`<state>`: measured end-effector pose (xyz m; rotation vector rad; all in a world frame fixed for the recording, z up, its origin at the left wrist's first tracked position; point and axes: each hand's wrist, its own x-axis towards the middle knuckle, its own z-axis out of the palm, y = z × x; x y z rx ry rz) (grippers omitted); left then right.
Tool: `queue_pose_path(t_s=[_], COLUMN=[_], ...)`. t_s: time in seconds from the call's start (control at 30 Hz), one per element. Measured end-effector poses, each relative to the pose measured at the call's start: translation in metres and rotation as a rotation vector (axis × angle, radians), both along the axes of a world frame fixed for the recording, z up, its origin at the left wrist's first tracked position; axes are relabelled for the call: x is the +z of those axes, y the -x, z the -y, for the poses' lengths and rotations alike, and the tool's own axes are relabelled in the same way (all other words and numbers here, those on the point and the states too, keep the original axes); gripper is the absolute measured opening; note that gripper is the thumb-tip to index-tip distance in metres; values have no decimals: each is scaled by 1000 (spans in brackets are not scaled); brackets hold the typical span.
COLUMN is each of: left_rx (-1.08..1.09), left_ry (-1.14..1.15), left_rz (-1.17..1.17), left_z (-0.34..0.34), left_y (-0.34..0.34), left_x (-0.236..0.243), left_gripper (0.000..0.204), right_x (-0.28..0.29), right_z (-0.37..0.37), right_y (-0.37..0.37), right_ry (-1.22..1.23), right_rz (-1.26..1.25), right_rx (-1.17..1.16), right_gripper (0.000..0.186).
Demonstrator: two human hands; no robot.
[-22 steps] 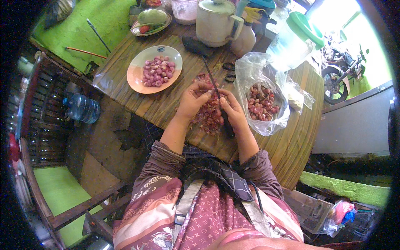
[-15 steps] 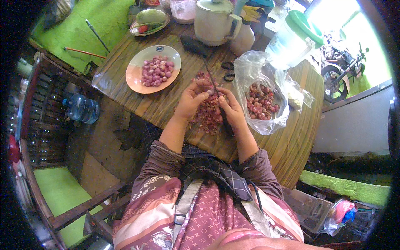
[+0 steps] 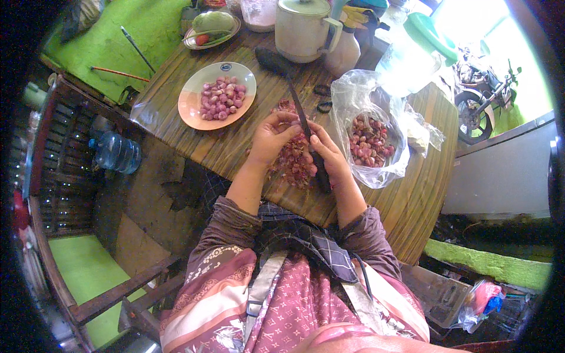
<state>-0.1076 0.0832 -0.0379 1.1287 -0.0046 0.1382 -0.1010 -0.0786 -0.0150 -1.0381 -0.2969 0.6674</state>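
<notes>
A long, dark-bladed knife slants over a worktop of streaked brown wood, its narrow tip pointing away from the person and a little to the left, its black handle running back beneath the right palm. Below it spreads a loose heap of papery, reddish-purple skins, crumpled and flaky, with pieces scattered toward the near edge. To the left, peeled shallots, smooth, rounded and pink-violet, sit clustered in the middle of a pale plate with a peach-coloured side; to the right, unpeeled shallots, duller and red-brown, lie inside an open, clear plastic bag. Both forearms, sleeves pushed up near the elbows, reach forward and angle inward so that the hands nearly meet above the skins. The right hand is closed around the knife, thumb laid along its side. The left hand curls in from the opposite side, thumb and fingertips drawn close to the blade; whether they pinch anything cannot be told, as the spot is too small and partly hidden. Two black loops lie just beyond, between the knife and the bag.
</notes>
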Motion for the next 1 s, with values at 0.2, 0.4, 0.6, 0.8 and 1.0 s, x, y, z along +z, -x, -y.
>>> queue_pose_path(t_s=[0.2,0.4,0.6,0.8,1.0], left_rx=[25,50,11,64,492], left_ry=[-19,-146,-158,-256,-839], left_rz=[20,72,73,91,186], left_z=[-1,-1,-6,1,-35], left_y=[0,2,2,0,4], left_x=[2,5,0,-3,31], left_gripper=[22,23,23,16,13], right_x=[-2,-2,-12,-25,-19], right_z=[-2,-6,-4,-5,0], right_y=[1,0,-3,-8,-12], right_ry=[16,61,10,136,110], right_rz=[48,35,31,276,244], right_rx=[-25,-159,-123,-233,-304], right_gripper=[42,39,39,39,42])
